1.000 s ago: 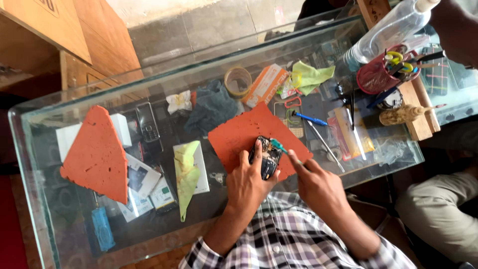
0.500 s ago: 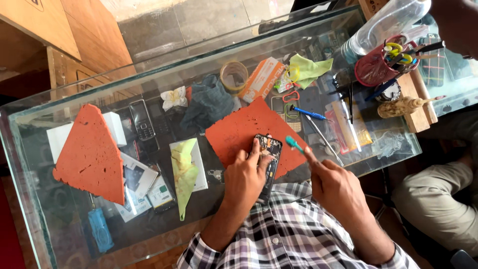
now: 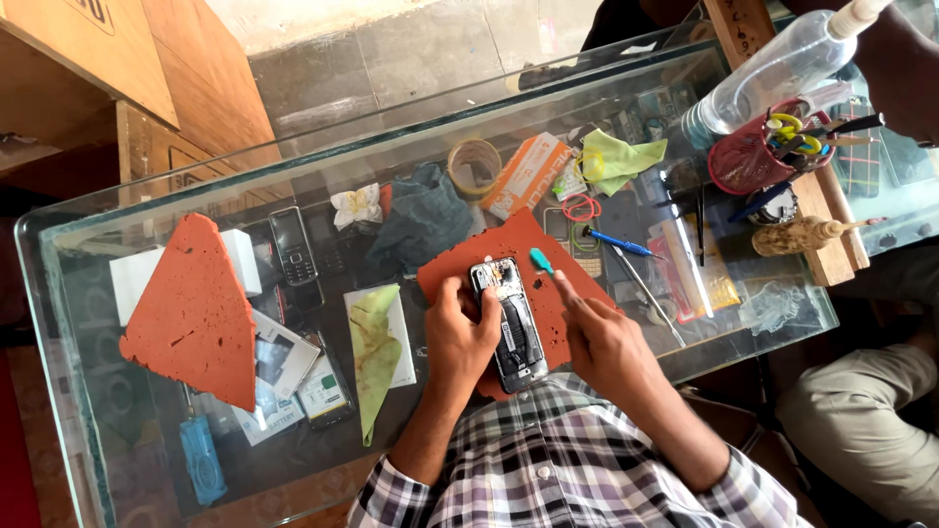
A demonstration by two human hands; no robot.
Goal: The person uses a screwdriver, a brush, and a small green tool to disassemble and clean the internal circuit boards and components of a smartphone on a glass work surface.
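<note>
Much of the opened phone (image 3: pixel 511 325) is readable, its back off and dark innards showing, but its left edge is covered by the left hand (image 3: pixel 458 337), and the fine parts inside are too small to make out. The phone lies lengthwise on an orange mat (image 3: pixel 489 256) on the glass counter (image 3: pixel 411 147), close to the person's checked shirt, and the mat's near edge is hidden under both hands. The left hand rests palm down beside the phone, fingers curled over its left side and thumb pressed at the upper edge, clasping it in place. The right hand (image 3: pixel 604 337) sits just right of the phone with the index finger stretched out towards a small teal pick (image 3: pixel 540 260) lying on the mat; the finger stops short of it and the other fingers are folded in, gripping nothing visible. Farther left lies a second orange mat (image 3: pixel 196 308), triangular, with an old keypad phone (image 3: pixel 292 245) just beside it. At the right edge a red tool cup (image 3: pixel 743 161) is partly cut by a clear bottle (image 3: pixel 773 73), and another person's knee (image 3: pixel 861 411) is cropped off.
</note>
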